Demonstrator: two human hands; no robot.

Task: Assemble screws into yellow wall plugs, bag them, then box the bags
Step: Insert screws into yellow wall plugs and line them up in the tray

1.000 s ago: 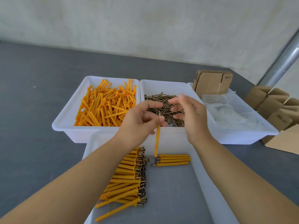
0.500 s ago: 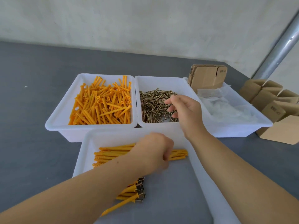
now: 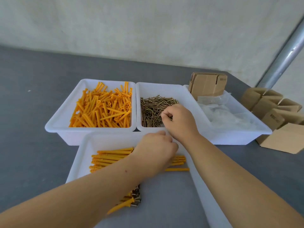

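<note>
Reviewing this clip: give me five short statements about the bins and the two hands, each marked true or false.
1. The right hand is in the bin of screws. True.
2. The loose yellow wall plugs fill the far left bin. True.
3. The left hand reaches into the bin of plastic bags. False: it is over the near tray, above the assembled plugs.
4. The flattened cardboard boxes stand in the screw bin. False: they stand at the far end of the bag bin.
5. A metal pole rises at the right. True.
</note>
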